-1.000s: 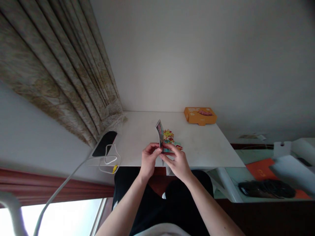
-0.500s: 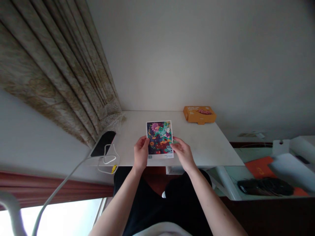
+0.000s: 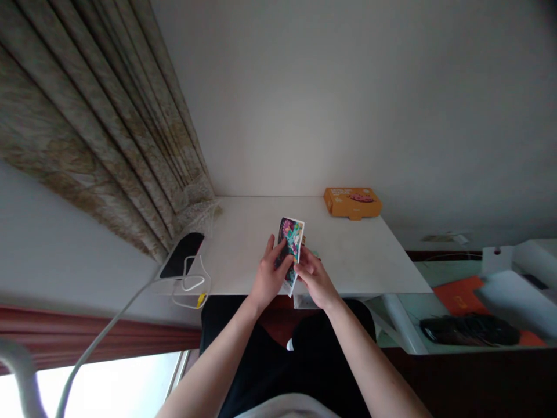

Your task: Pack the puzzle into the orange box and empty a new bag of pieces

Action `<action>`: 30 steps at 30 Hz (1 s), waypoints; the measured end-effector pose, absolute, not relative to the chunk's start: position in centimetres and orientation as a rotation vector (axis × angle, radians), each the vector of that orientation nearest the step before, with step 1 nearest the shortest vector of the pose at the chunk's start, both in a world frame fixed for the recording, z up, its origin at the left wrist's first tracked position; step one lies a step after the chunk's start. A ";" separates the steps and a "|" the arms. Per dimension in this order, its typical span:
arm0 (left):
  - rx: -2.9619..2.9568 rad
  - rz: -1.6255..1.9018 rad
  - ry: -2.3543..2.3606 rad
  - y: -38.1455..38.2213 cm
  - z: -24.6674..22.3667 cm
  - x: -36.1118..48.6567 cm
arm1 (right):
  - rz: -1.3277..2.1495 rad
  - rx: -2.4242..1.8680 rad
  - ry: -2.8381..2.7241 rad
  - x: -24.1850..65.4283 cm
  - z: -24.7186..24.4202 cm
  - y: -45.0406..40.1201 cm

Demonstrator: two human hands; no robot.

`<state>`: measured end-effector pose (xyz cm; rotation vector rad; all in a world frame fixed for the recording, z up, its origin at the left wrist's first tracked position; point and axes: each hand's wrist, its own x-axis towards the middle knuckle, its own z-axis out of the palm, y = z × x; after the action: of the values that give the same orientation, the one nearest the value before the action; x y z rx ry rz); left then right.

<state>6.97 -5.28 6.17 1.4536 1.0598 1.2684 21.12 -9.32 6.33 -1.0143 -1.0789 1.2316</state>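
A colourful printed card point(image 3: 295, 232) is held tilted above the front part of the white table point(image 3: 243, 232). My left hand point(image 3: 268, 276) lies over its left side, the fingers and thumb on the printed face. At the card's right edge, my right hand point(image 3: 317, 278) grips it between thumb and fingers. Small coloured bits show behind the card near my right fingers, too small to make out. An orange box point(image 3: 353, 203) with a pink picture rests at the table's back right.
On the left are a black flat object point(image 3: 183, 255), a white cable point(image 3: 152, 281) with a yellow tag, and a patterned curtain point(image 3: 108, 116). A lower glass shelf on the right holds an orange folder point(image 3: 456, 295), a black item point(image 3: 470, 330) and a white box point(image 3: 522, 302).
The card has turned from facing me flat to a tilted, narrower view. My left hand has moved right onto its printed face, and my right hand has shifted slightly left and down.
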 end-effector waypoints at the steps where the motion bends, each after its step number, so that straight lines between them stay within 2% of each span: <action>1: 1.457 1.254 1.034 -5.7 6.5 7.1 | 1.227 -1.019 -1.088 21.1 6.3 -9.3; 9: 1.173 1.119 0.864 -6.5 9.3 6.2 | 1.145 -0.982 -1.189 21.6 6.0 -9.3; 26: 1.193 1.126 0.838 -6.3 9.3 5.5 | 1.233 -0.959 -1.147 21.5 6.1 -9.4; 30: 1.234 1.272 0.974 -6.4 9.2 5.3 | 0.951 -1.102 -1.171 21.6 5.3 -9.0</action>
<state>5.32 -6.35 9.23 1.2340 0.9743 1.2722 21.62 -8.97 5.34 -1.1023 -1.1709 0.9511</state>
